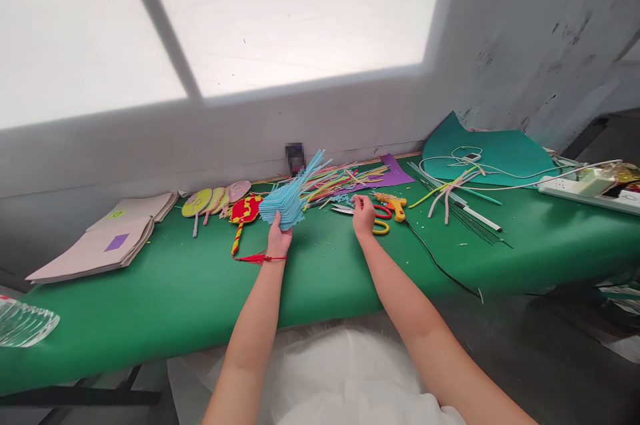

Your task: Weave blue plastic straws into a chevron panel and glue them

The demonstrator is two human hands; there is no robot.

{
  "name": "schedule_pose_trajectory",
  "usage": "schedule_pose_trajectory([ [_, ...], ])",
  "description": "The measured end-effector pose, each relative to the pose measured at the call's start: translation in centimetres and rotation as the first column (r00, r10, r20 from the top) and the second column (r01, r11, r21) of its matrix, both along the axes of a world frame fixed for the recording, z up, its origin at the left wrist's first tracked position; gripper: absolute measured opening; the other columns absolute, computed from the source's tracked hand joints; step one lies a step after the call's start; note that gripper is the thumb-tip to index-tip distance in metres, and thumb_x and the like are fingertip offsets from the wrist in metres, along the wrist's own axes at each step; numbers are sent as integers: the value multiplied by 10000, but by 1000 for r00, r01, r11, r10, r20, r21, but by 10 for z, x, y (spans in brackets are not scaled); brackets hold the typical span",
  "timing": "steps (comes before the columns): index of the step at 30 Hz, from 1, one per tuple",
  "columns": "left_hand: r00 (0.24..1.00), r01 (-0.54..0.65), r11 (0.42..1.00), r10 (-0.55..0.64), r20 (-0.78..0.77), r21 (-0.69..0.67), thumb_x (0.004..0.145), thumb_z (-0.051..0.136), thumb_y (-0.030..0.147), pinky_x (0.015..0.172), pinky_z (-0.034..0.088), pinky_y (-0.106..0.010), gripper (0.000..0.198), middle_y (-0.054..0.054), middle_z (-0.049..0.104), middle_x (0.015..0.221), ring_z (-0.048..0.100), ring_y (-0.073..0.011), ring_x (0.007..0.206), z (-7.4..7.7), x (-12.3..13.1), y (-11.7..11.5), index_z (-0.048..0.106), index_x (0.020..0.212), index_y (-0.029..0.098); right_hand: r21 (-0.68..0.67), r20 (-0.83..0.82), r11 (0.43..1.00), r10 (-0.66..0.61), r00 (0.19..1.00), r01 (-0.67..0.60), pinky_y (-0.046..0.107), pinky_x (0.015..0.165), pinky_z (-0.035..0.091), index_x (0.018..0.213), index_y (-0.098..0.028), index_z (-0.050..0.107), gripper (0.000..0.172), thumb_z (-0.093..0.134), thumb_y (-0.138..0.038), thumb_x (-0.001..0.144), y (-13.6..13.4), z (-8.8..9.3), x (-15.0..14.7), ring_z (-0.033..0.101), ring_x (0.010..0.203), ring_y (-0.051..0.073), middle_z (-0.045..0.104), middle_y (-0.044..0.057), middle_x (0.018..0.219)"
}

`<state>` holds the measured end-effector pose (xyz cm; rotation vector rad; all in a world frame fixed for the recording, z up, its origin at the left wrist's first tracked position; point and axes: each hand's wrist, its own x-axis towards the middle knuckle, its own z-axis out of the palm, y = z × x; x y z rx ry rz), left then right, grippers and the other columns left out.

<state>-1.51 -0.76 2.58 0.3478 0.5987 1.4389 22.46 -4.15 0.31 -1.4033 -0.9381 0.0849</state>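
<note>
My left hand [280, 237] grips a light blue piece made of pipe cleaners [283, 202] laid side by side in a V pattern, its loose ends sticking up to the right. Fingers drawn together, my right hand [364, 217] is over the scissors [383, 227] with red and yellow handles; what it pinches, if anything, I cannot make out. Small blue scraps [342, 199] lie just beyond that hand. Left of the blue piece rests a red and yellow round fan [245, 209] with a striped handle and a red tassel [253, 258].
A yellow glue gun [397, 206] with a black cord lies right of the scissors. Loose pipe cleaners [345, 178] are heaped behind. Several pastel fans [197, 203] and paper booklets [95, 248] are left; a power strip [575, 191] and green sheet [450, 138] are right.
</note>
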Motion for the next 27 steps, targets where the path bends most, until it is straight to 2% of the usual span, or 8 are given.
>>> schedule_pose_trajectory([
  [4, 998, 59, 998, -58, -18, 25, 897, 529, 200, 925, 517, -281, 300, -56, 598, 1279, 551, -177, 1189, -2, 7, -4, 600, 1188, 187, -173, -20, 984, 31, 999, -34, 330, 673, 420, 862, -190, 602, 456, 349, -569, 876, -1, -3, 15, 566, 650, 215, 644, 64, 665],
  [9, 998, 66, 998, -66, -20, 25, 893, 536, 193, 912, 527, -283, 283, -55, 601, 1273, 561, -183, 1177, -1, 8, -5, 615, 1165, 178, -31, 124, 999, 17, 992, -13, 362, 766, 456, 1019, -190, 594, 397, 527, -513, 797, 1, -4, 13, 600, 899, 230, 589, 143, 1140],
  [12, 998, 57, 998, -57, -26, 10, 892, 537, 187, 909, 529, -287, 288, -63, 609, 1263, 566, -186, 1170, -2, 8, -3, 612, 1170, 178, -127, -13, 981, 143, 990, -144, 352, 687, 476, 811, -191, 611, 404, 522, -584, 781, 1, -4, 9, 622, 726, 224, 673, 100, 822],
  [15, 998, 54, 998, -53, -33, 17, 885, 549, 191, 913, 528, -294, 298, -62, 611, 1259, 568, -189, 1168, -4, 8, -2, 608, 1177, 190, -235, -108, 952, 176, 978, -197, 348, 622, 476, 712, -205, 593, 416, 496, -603, 786, 0, -4, 8, 598, 556, 214, 629, 41, 545],
  [18, 997, 61, 998, -60, -46, 34, 878, 562, 190, 926, 522, -300, 306, -59, 609, 1263, 564, -190, 1172, -6, 10, -2, 606, 1181, 196, -190, -75, 964, 175, 982, -186, 356, 685, 499, 900, -211, 642, 318, 565, -487, 761, 0, -4, 7, 657, 767, 243, 713, 79, 821],
  [20, 996, 69, 996, -65, -62, 55, 872, 572, 187, 943, 511, -302, 314, -59, 605, 1269, 558, -190, 1180, -7, 12, -4, 603, 1184, 194, -132, -90, 962, 227, 970, -237, 370, 768, 507, 1066, -229, 627, 388, 609, -405, 721, 1, -4, 3, 636, 961, 253, 678, 88, 1083],
  [23, 992, 83, 993, -74, -99, 89, 856, 598, 191, 970, 494, -314, 337, -51, 602, 1274, 557, -191, 1182, -8, 16, -6, 597, 1194, 204, -51, -222, 883, 446, 867, -467, 401, 877, 490, 1084, -218, 641, 416, 630, -361, 693, 1, -1, -10, 615, 1036, 249, 671, 81, 1110],
  [27, 981, 132, 986, -115, -155, 102, 821, 647, 206, 993, 480, -342, 379, -57, 616, 1256, 568, -209, 1169, -11, 21, -10, 596, 1197, 203, 115, -434, 655, 710, 555, -747, 413, 897, 491, 1046, -233, 665, 379, 653, -380, 697, -4, 7, -30, 607, 1056, 247, 691, 54, 1072],
])
